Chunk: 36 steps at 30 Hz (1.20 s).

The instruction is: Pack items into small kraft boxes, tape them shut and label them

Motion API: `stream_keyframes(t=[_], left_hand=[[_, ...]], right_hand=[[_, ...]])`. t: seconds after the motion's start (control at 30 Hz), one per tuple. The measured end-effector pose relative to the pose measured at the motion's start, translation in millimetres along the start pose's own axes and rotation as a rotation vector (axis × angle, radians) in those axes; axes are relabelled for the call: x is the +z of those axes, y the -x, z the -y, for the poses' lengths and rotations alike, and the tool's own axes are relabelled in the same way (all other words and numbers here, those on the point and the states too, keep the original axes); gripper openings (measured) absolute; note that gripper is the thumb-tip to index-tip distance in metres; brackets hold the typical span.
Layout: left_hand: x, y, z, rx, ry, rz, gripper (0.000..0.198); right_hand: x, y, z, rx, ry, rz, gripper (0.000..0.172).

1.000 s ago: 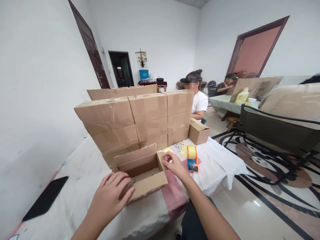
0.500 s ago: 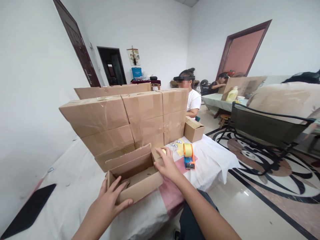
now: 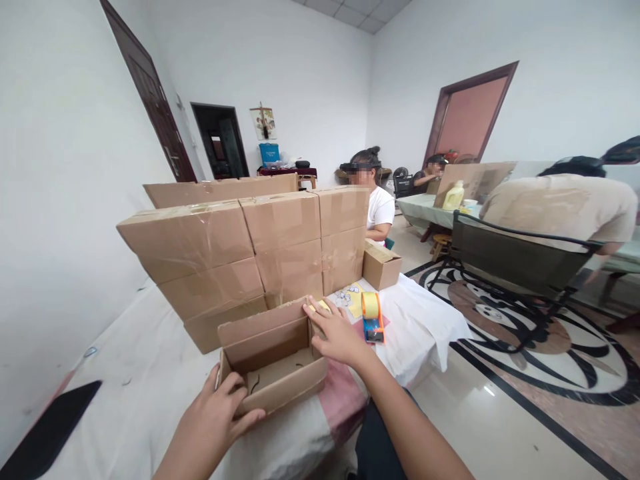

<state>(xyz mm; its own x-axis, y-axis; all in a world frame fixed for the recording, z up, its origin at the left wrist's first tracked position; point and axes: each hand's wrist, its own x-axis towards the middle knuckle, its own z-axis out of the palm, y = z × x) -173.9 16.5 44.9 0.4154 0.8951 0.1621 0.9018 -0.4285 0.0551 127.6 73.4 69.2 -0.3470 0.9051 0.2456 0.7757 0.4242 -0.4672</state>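
An open cardboard box (image 3: 287,377) stands on the cloth-covered table, with a raised flap along its far side and small dark strands on its bottom. At the box's left end, my left hand (image 3: 217,413) rests with fingers spread, some over the rim and the thumb along the near side. My right hand (image 3: 335,330) lies over the right end, fingers spread, fingertips at the far right corner by the flap. Neither hand is closed round anything. Right of that hand is a tape dispenser (image 3: 373,317) with a yellow roll, orange rim and blue body.
Stacked, taped boxes (image 3: 245,247) form a wall behind the open box. A smaller box (image 3: 381,263) stands at its right end. A black flat object (image 3: 55,427) lies at left. One person (image 3: 381,207) sits beyond; others sit by another table (image 3: 425,208) and a chair (image 3: 520,257).
My right hand's fingertips have moved to the far right corner, where the end flap that stood out is now covered or folded in. The view has tilted up slightly.
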Motion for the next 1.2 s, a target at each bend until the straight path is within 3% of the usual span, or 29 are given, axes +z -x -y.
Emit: stream_keyframes(t=[0.13,0.3,0.4,0.5,0.6,0.83,1.2], left_hand=[[-7.8,7,-10,-0.02,-0.023,-0.033,0.042],[-9.6,14,-17,-0.039,-0.084,-0.074,0.045],[-11.5,11,-13,0.03,-0.08,-0.04,0.074],[-14.4,7,-2,-0.006,-0.089,-0.016,0.107],[-17.7,7,7,-0.058,-0.084,0.043,0.12],[-22.4,8,6,-0.076,-0.005,0.177,0.118],[-13.4,7,11,-0.085,0.026,0.124,0.09]], right_hand=[[2,1,-6,0.049,-0.042,0.078,0.076],[13,-9,-9,0.001,-0.225,0.103,0.073],[16,-13,-9,-0.025,-0.327,0.095,0.07],[17,-14,-9,-0.055,-0.395,0.124,0.07],[18,-13,-7,-0.079,-0.433,0.146,0.071],[20,-13,-2,-0.09,-0.36,0.132,0.069],[26,-15,-4,-0.101,-0.373,0.136,0.05]])
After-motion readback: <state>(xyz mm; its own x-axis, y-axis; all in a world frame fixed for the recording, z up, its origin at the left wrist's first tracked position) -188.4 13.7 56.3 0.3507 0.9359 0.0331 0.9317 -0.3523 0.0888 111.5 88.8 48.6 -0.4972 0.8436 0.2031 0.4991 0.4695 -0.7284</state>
